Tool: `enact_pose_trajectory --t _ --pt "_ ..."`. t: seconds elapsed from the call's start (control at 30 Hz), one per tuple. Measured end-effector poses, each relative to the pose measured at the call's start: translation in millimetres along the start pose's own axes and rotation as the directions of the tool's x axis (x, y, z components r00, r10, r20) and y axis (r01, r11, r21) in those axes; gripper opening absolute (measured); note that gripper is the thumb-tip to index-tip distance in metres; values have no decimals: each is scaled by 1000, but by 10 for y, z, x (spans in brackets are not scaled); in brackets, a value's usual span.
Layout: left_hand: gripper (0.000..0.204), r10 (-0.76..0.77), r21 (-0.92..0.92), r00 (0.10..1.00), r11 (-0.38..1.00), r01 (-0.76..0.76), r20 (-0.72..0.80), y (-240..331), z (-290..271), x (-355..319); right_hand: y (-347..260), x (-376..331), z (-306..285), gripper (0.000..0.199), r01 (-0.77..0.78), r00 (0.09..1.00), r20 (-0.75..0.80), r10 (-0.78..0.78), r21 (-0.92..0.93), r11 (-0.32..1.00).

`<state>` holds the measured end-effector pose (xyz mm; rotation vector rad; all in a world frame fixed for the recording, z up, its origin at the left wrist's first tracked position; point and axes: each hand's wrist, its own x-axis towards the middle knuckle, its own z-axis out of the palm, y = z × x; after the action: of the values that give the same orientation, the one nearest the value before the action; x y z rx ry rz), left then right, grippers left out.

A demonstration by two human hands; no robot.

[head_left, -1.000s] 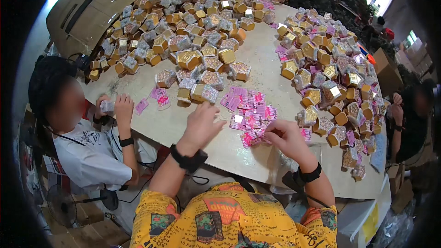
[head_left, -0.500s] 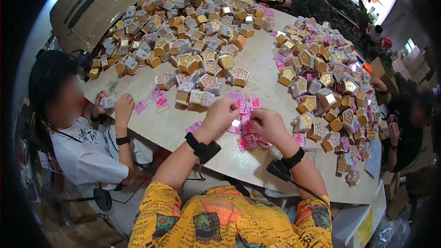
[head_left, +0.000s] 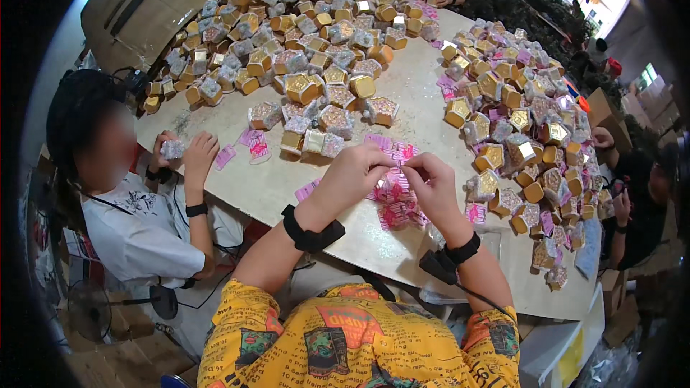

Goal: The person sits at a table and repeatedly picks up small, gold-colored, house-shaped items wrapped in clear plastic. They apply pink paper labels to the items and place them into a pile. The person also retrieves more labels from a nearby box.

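Note:
My left hand [head_left: 357, 174] and my right hand [head_left: 433, 185] are closed in pinches, their fingertips almost meeting. Whatever they hold between them is too small to make out. Right below them lies a loose pile of pink-and-white printed tags [head_left: 397, 217], partly hidden by my fingers. Beyond my left hand stand several small gold ornaments with glittery, pearly tops [head_left: 335, 120]. Another pink tag [head_left: 307, 190] lies left of my left wrist.
A big heap of gold ornaments [head_left: 287, 43] covers the far left of the pale table [head_left: 413, 104]; a second heap [head_left: 532, 129], mixed with pink tags, lies right. At left a co-worker holds a glittery ornament [head_left: 172, 149]. Other people sit at the far side and right.
My hands have drawn together over the tags, so their fingertips now nearly touch. The whole view has shifted slightly. The left co-worker still holds the glittery ornament.

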<state>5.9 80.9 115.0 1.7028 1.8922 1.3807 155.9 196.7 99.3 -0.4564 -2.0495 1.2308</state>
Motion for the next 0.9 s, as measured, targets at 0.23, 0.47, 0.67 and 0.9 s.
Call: enact_pose_trajectory --t 0.23,0.47,0.67,0.9 --pt "15 31 21 999 999 -30 -44 122 58 -46 -26 -14 28 13 -436 898 233 375 590 679" --pt "17 304 256 953 921 -294 -2 203 51 -126 95 -74 9 7 -503 852 337 401 742 443" --pt "14 392 338 915 852 -399 91 177 -33 -91 4 -79 -45 6 -584 798 416 436 714 387" --pt "15 443 451 890 775 -442 112 338 -51 -48 70 -78 -162 6 -658 753 454 477 541 524"
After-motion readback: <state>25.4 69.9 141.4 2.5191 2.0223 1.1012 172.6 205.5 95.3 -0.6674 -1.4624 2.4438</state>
